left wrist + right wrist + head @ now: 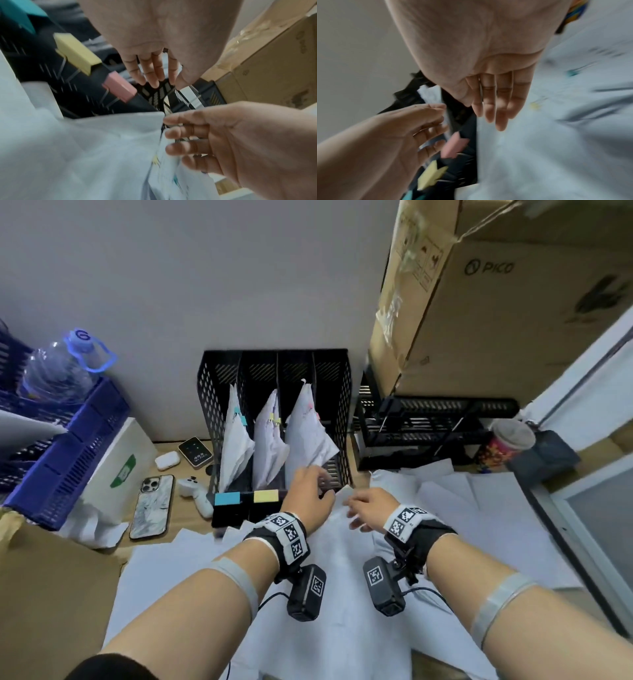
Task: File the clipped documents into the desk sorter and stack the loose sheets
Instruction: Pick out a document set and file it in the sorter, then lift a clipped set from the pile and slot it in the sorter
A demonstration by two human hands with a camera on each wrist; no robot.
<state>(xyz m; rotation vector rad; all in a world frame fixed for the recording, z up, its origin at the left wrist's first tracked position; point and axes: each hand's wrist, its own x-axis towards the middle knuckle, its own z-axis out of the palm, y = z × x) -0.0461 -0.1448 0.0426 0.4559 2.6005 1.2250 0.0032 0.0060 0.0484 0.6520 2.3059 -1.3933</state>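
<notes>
Head view: black mesh desk sorter (pixel 274 419) stands against the wall, four slots. Three clipped documents sit tilted in the three left slots: one with a blue clip (pixel 236 440), one with a yellow clip (pixel 270 440), one with a pink clip (pixel 310 433); the rightmost slot shows no paper. Blue and yellow labels on the sorter's front lip. Left hand (pixel 308 494) is at the sorter's front right corner, right hand (pixel 368 506) just beside it, both over the loose sheets (pixel 342 628) spread on the surface (white, overlapping, unstacked). Phone (pixel 152 506), game controller (pixel 197 491), earbud case and a small device lie left of the sorter; blue crate (pixel 65 450) with a water bottle further left; cardboard box (pixel 513 302) at right.

Left wrist view: left fingers (pixel 154 73) straight, slightly spread, holding nothing, tips near the sorter mesh. Right hand (pixel 231 135) comes in from the right, fingers loosely bent at a sheet's edge; grip cannot be told (blur). Yellow and pink clips on the sorter's lip.

Right wrist view: right fingers (pixel 494 102) straight and together over the sheets, nothing held. Left hand (pixel 393 135) loosely curled by the pink clip; blurred.
</notes>
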